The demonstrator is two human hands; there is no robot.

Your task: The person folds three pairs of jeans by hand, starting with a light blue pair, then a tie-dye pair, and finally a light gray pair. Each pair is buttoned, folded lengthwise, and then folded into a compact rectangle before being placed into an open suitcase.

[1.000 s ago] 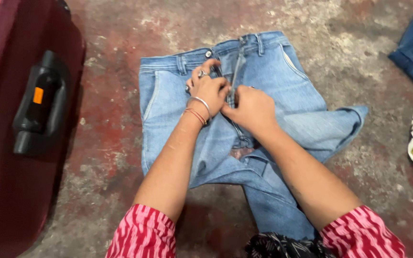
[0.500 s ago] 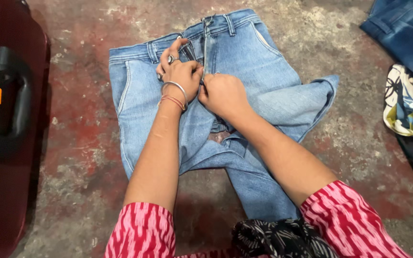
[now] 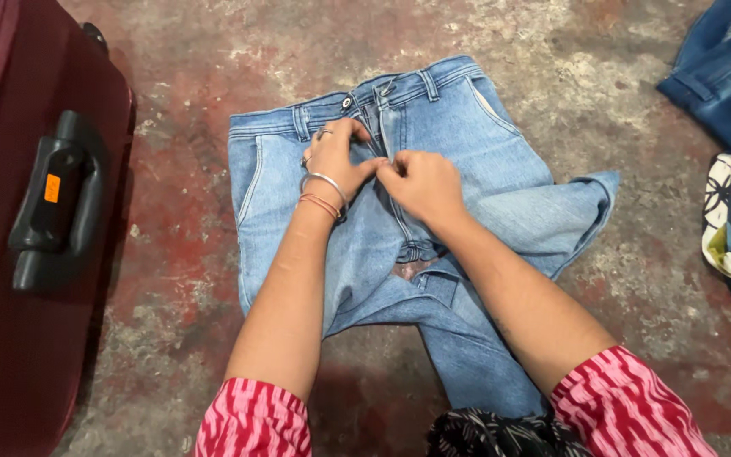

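The left hand (image 3: 336, 161) and right hand (image 3: 420, 182) are pinching the fly of the jeans (image 3: 484, 178) lying on the floor (image 3: 552, 51). The waist button at 12 o'clock is looking not yet closed, and the legs are lying unfolded.

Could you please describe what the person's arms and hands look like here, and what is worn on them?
Both forearms are bare below short red sleeves with pink wavy stripes. The left hand wears rings on its fingers, and its wrist carries a silver bangle plus thin reddish-orange thread bangles. The right hand shows no jewellery in this view.
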